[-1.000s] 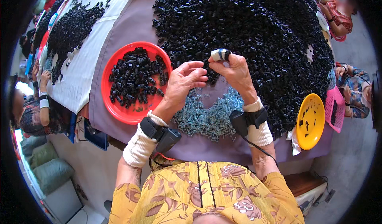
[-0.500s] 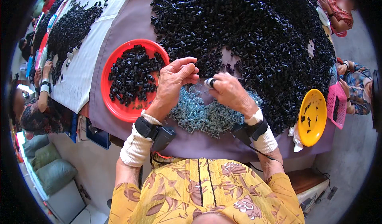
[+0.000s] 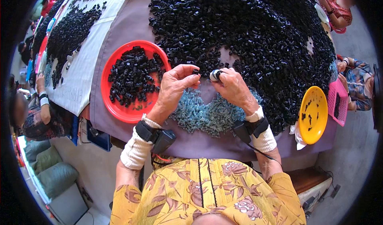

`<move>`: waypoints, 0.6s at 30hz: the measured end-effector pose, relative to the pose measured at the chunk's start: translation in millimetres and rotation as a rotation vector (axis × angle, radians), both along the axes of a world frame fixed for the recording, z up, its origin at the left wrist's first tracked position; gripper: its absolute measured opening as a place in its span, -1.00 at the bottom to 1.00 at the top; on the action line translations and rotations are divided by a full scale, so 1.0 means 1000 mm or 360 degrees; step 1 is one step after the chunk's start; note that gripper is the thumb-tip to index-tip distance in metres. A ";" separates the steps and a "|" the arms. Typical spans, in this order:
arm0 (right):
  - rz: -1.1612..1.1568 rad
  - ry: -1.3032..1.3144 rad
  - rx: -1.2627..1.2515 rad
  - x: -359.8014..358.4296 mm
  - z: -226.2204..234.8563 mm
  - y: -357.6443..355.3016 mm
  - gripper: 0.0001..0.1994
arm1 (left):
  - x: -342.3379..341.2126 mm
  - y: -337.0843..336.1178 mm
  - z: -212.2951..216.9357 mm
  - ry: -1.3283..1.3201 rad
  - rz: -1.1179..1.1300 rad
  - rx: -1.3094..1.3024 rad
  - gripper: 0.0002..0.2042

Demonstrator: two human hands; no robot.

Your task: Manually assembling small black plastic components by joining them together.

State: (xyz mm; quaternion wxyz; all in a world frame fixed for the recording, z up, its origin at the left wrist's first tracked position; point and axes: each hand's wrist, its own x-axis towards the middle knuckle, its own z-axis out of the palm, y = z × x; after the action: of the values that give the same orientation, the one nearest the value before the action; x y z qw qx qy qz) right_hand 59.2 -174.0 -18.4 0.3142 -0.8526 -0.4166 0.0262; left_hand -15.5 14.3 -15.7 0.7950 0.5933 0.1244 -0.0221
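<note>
My left hand (image 3: 177,83) is closed, pinching a small black cylindrical plastic part (image 3: 195,71) between thumb and forefinger. Just to its right, my right hand (image 3: 234,88) is curled, with a white-and-black banded piece (image 3: 216,75) at its fingertips. Whether that piece is held or wrapped round a finger is hard to make out. A small gap separates the two hands. Beneath them lies a heap of tiny bluish springs (image 3: 205,115). Beside my left hand sits a round red tray (image 3: 107,99) with many similar black parts in it.
A huge pile of black parts (image 3: 243,29) covers the table beyond my hands. At the right edge are a yellow plate (image 3: 315,123) with a few pieces and a pink basket (image 3: 337,105). Co-workers sit at both sides; another pile (image 3: 74,27) lies on white cloth at left.
The black part in my left fingers now shows upright at the fingertips. My right hand has turned slightly and shifted a little to the right and down.
</note>
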 end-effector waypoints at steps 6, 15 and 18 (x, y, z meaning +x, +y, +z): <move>-0.0006 -0.0193 -0.0135 0.002 -0.010 -0.005 -0.93 | -0.001 0.003 -0.003 0.0042 0.0039 -0.0033 -0.78; 0.0091 -0.0475 -0.0228 0.001 -0.023 0.010 -0.95 | 0.001 0.001 -0.006 0.0065 -0.0045 0.0012 -0.75; 0.0067 -0.0388 -0.0104 0.002 -0.016 0.008 -0.94 | -0.001 0.002 -0.007 0.0073 -0.0085 0.0090 -0.76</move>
State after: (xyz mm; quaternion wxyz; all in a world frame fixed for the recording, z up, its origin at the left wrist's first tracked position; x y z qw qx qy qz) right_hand 61.0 -166.2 -34.5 0.2326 -0.8504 -0.4685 -0.0575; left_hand -16.3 16.0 -22.3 0.7741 0.6179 0.1271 -0.0534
